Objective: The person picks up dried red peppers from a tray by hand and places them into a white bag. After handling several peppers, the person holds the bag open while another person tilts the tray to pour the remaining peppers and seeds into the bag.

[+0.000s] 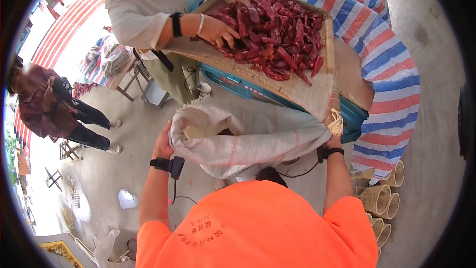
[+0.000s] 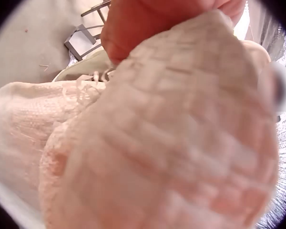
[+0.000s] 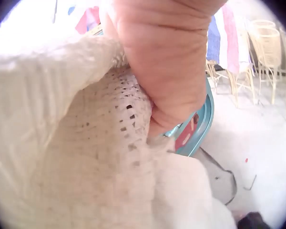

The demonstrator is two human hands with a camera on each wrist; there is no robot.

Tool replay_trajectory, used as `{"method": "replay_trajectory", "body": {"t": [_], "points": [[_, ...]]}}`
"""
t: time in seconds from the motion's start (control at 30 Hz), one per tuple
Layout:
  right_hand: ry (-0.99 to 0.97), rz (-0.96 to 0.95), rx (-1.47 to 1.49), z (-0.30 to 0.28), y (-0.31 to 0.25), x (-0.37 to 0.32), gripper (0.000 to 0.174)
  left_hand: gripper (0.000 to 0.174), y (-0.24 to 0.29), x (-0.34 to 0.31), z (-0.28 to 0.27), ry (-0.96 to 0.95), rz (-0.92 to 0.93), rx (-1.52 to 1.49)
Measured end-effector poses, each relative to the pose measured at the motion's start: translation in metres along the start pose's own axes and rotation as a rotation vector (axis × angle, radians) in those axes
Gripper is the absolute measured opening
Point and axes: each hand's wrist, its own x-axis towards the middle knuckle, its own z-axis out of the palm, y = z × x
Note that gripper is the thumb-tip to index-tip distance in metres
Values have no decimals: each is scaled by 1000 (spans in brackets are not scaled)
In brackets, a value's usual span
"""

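Note:
A white woven sack (image 1: 258, 144) with faint red stripes hangs between my two hands, its mouth held wide. My left hand (image 1: 162, 141) grips the rim at the left; in the left wrist view the fingers (image 2: 133, 28) curl over the folded weave. On the other side my right hand (image 1: 333, 142) holds the rim right below the corner of a woven tray (image 1: 302, 97), partly hidden by the sack. The right wrist view has the palm (image 3: 164, 62) against the sack's frayed edge. Dried red chilies (image 1: 277, 30) are heaped on the tray, with another person's hands (image 1: 215, 31) among them.
Beneath the tray stands a teal plastic crate (image 1: 243, 87). Striped tarpaulin (image 1: 391, 84) drapes down at the right, above several wicker baskets (image 1: 379, 201). Another person (image 1: 49, 101) stands at the left, near a small folding stool (image 1: 69, 150).

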Motion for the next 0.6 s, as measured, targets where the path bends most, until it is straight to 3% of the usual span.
{"method": "replay_trajectory", "body": {"t": [0.07, 0.2, 0.23, 0.33, 0.37, 0.43, 0.5, 0.53, 0.57, 0.6], "points": [[-57, 26, 114, -1, -13, 6, 38, 34, -1, 10, -9, -5, 26, 72], [-250, 169, 320, -9, -39, 6, 39, 32, 12, 18, -19, -8, -111, 452], [-297, 202, 358, -7, -43, 3, 39, 32, 11, 21, -20, 68, -131, 386], [-432, 277, 454, 2, -54, -9, 40, 31, 16, 21, 3, -28, -144, 150], [-464, 294, 467, 4, -55, -12, 40, 33, 18, 22, 7, 27, -128, 130], [-474, 289, 436, -6, -45, -7, 41, 38, 19, 26, 12, 139, -98, 93], [-393, 237, 271, -56, 0, 20, 42, 41, 24, 22, 20, 191, -111, 131], [-310, 361, 368, -60, 5, 13, 42, 43, 28, 19, 23, 216, -116, 152], [-210, 477, 471, -64, 10, 5, 42, 38, 32, 13, 25, 256, -207, 173], [-271, 437, 287, -54, 0, -13, 41, 37, 29, 14, 9, 195, -310, 309]]}}
